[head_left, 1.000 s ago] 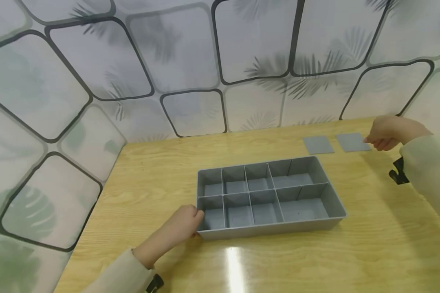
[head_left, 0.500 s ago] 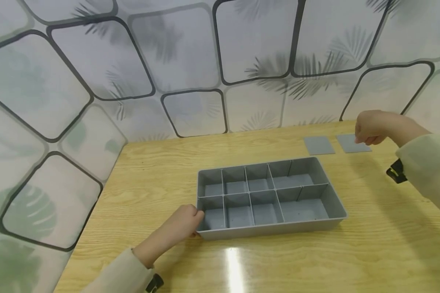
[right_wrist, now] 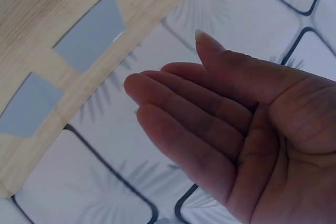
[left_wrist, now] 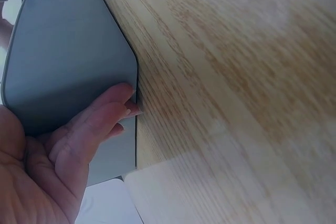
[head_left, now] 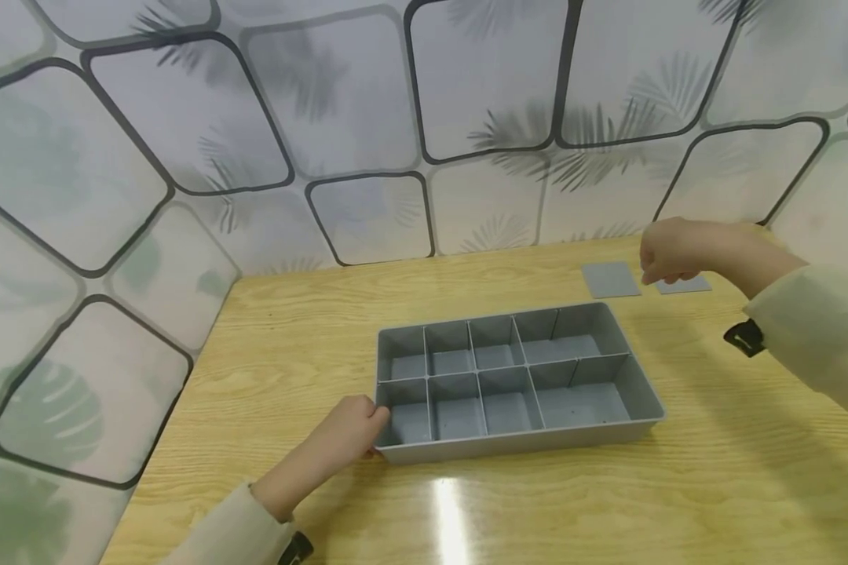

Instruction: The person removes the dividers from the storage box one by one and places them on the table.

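Observation:
A grey divided tray (head_left: 523, 446) with several compartments stands on the wooden table. My left hand (head_left: 353, 428) grips its front left corner, thumb over the rim. In the left wrist view, the fingers (left_wrist: 86, 135) lie against the outside of the tray wall (left_wrist: 73, 45), low by the tabletop. My right hand (head_left: 674, 249) hovers at the back right and partly covers a flat grey square piece (head_left: 687, 286). A second grey square piece (head_left: 611, 280) lies just left of it. Seen from the right wrist, the palm and loosely bent fingers (right_wrist: 184, 145) hold nothing.
A patterned wall (head_left: 367, 102) closes off the back and left sides of the table (head_left: 297, 337). Both square pieces lie flat near the table's back edge, behind the tray. Black straps show at both sleeves.
My right hand has moved left, from the right edge of the right-hand square piece to above its left part. My left hand stays on the tray corner, and both pieces lie where they were.

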The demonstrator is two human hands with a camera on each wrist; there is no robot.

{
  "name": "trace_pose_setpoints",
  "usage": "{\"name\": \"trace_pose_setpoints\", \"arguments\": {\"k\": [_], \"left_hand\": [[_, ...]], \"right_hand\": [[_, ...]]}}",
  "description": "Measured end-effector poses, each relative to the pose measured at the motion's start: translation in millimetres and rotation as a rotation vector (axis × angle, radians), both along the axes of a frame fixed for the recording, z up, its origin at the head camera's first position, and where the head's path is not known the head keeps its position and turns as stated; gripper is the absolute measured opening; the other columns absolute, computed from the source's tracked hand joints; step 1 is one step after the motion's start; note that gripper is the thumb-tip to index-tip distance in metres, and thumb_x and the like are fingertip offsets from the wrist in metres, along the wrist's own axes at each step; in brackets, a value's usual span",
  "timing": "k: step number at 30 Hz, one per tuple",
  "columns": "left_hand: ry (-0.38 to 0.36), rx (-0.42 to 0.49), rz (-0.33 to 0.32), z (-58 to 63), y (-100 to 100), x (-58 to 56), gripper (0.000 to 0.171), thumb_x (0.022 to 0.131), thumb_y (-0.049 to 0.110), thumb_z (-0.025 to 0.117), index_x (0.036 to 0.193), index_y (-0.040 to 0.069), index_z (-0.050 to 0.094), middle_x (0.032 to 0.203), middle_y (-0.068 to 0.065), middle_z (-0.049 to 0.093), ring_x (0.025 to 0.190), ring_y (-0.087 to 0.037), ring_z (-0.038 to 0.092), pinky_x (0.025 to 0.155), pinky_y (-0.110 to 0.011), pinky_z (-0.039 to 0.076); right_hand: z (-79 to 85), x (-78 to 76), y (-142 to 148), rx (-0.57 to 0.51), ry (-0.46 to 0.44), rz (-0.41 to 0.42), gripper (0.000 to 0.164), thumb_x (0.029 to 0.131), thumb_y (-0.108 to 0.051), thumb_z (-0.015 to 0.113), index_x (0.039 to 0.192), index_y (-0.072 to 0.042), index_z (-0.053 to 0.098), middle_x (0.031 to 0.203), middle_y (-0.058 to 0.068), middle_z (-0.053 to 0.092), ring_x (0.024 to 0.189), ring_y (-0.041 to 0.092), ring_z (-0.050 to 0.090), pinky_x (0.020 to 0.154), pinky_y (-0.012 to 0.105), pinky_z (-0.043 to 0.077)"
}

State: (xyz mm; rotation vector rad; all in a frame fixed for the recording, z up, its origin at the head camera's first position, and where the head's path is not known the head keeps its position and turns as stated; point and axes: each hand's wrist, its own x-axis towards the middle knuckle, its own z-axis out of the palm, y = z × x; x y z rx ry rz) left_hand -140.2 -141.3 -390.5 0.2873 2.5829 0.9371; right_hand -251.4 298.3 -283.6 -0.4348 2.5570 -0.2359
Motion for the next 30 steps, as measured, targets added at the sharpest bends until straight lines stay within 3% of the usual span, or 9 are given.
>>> {"name": "trace_pose_setpoints", "arguments": {"k": [3,6,10,13,17,21,23,27,30], "left_hand": [[0.007,0.001,0.002,-0.7,0,0.3,0.033,0.084,0.016,0.036,0.053,0.007,0.042,0.052,-0.007,0.048,0.045,-0.018,0.053,0.047,-0.028,0.046],[0.017,-0.007,0.002,-1.6,0,0.3,0.033,0.084,0.016,0.036,0.053,0.007,0.043,0.053,-0.006,0.049,0.044,-0.017,0.053,0.047,-0.028,0.046],[0.016,-0.007,0.004,-2.0,1,0.0,0.032,0.084,0.015,0.036,0.053,0.006,0.043,0.055,-0.007,0.049,0.044,-0.017,0.053,0.047,-0.028,0.046],[0.003,0.006,0.015,-1.8,1,-0.6,0.031,0.084,0.015,0.036,0.054,0.006,0.042,0.056,-0.008,0.049,0.045,-0.018,0.053,0.047,-0.028,0.046],[-0.005,0.010,0.030,-1.8,2,-1.6,0.030,0.084,0.015,0.036,0.055,0.006,0.043,0.058,-0.008,0.049,0.046,-0.017,0.052,0.047,-0.028,0.046],[0.008,-0.008,0.029,-2.6,2,-1.8,0.031,0.084,0.016,0.037,0.055,0.006,0.043,0.060,-0.008,0.049,0.046,-0.016,0.052,0.048,-0.028,0.046],[0.014,-0.011,0.027,-2.6,2,-1.3,0.031,0.084,0.016,0.037,0.055,0.006,0.044,0.061,-0.008,0.049,0.046,-0.015,0.052,0.048,-0.028,0.046],[0.026,-0.015,0.023,-1.6,3,-0.5,0.031,0.084,0.016,0.038,0.055,0.006,0.045,0.061,-0.008,0.049,0.046,-0.015,0.052,0.048,-0.028,0.046],[0.025,-0.015,0.026,-0.1,3,0.1,0.030,0.084,0.016,0.038,0.055,0.006,0.044,0.060,-0.007,0.049,0.046,-0.015,0.052,0.047,-0.028,0.046]], "right_hand": [[0.2,1.7,-11,-0.014,-0.023,0.028,0.033,0.080,-0.016,0.061,0.054,-0.015,0.041,0.049,-0.005,0.028,0.045,0.009,0.022,0.047,0.025,0.029],[1.2,3.7,-22,-0.031,-0.041,0.054,0.024,0.077,-0.019,0.065,0.061,-0.009,0.051,0.060,0.001,0.048,0.051,0.009,0.040,0.049,0.028,0.041],[4.5,8.4,-35,-0.036,-0.010,0.102,0.037,0.076,-0.021,0.067,0.101,0.004,0.060,0.102,0.023,0.060,0.079,0.025,0.060,0.066,0.041,0.052],[6.5,12.7,-47,-0.061,0.010,0.129,0.014,0.075,-0.018,0.067,0.075,-0.006,0.060,0.070,0.004,0.055,0.058,0.011,0.048,0.053,0.030,0.044],[6.8,19.5,-62,-0.118,0.044,0.186,0.034,0.073,-0.012,0.067,0.056,-0.015,0.037,0.056,-0.006,0.025,0.050,0.009,0.023,0.048,0.026,0.025],[2.8,25.8,-78,-0.116,0.089,0.255,0.008,0.070,-0.011,0.069,0.072,-0.006,0.063,0.072,0.003,0.060,0.063,0.014,0.053,0.056,0.030,0.046],[1.2,27.6,-86,-0.089,0.110,0.292,0.023,0.069,-0.011,0.070,0.090,-0.001,0.066,0.088,0.013,0.065,0.078,0.022,0.059,0.065,0.036,0.051],[-2.9,29.2,-102,-0.093,0.135,0.378,0.013,0.071,0.002,0.059,0.075,-0.009,0.067,0.090,0.009,0.067,0.069,0.013,0.057,0.062,0.029,0.048],[-6.4,30.1,-112,-0.140,0.138,0.461,0.028,0.078,0.001,0.054,0.055,-0.016,0.054,0.062,-0.005,0.058,0.052,0.004,0.038,0.058,0.026,0.041]]}}
